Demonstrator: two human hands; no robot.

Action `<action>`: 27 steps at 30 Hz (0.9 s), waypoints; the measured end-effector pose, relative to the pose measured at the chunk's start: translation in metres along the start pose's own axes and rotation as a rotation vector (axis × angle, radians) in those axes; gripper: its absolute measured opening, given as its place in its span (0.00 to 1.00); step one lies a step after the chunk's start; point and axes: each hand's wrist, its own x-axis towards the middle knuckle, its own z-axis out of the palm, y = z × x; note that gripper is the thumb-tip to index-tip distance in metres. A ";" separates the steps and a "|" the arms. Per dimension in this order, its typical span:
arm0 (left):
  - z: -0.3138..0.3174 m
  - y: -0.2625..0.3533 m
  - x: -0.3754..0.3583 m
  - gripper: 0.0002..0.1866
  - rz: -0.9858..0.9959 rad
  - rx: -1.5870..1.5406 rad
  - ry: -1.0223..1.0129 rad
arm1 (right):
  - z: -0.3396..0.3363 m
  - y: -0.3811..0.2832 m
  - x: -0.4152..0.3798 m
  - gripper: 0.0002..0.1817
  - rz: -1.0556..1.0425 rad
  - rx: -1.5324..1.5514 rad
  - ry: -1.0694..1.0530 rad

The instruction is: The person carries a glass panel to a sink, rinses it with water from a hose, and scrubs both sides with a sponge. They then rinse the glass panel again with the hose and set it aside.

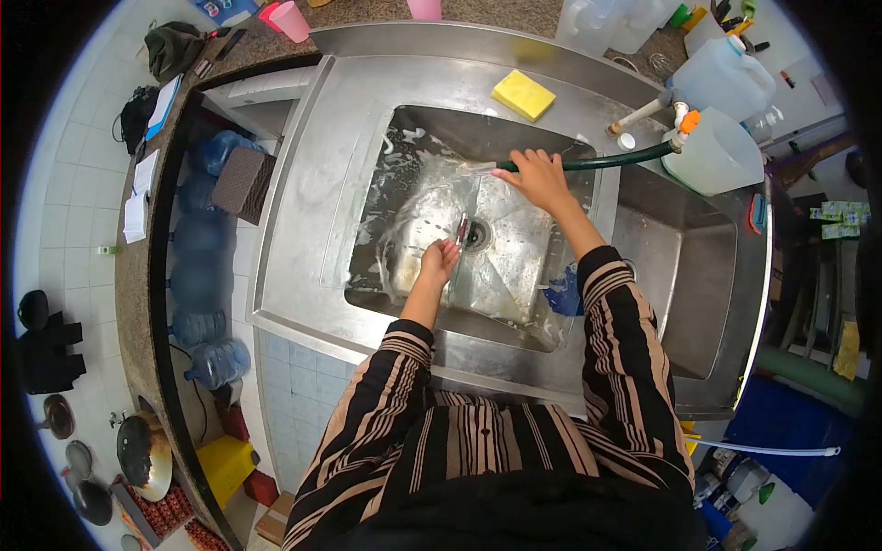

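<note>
My right hand [540, 178] is wrapped round the end of a dark green hose [617, 162]. Water runs from the hose's mouth and spreads over the left part of the steel sink basin [524, 294]. Lower down, near the drain [475, 236], my left hand [441, 260] is closed on a slim utensil [462, 226] with shiny and dark reddish parts; its exact kind is too small to make out. White suds lie along the basin's left side. A crumpled blue piece [562, 292] rests at the basin's right, beside my right sleeve.
Behind the basin lies a yellow sponge [524, 95]. The hose joins a tap with an orange handle [689, 121]. A second basin [680, 275] is at the right, with a translucent container [717, 151] behind it. Large water bottles [200, 253] stand under the left counter.
</note>
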 end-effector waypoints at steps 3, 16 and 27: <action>-0.002 0.000 -0.002 0.14 0.000 0.012 -0.009 | -0.002 -0.002 0.011 0.31 0.067 0.000 0.026; -0.010 0.002 -0.002 0.16 -0.006 -0.058 0.050 | -0.002 0.009 -0.011 0.31 -0.046 0.051 -0.126; 0.024 -0.014 -0.001 0.05 0.033 0.085 -0.257 | 0.021 0.044 -0.058 0.26 -0.190 -0.337 -0.624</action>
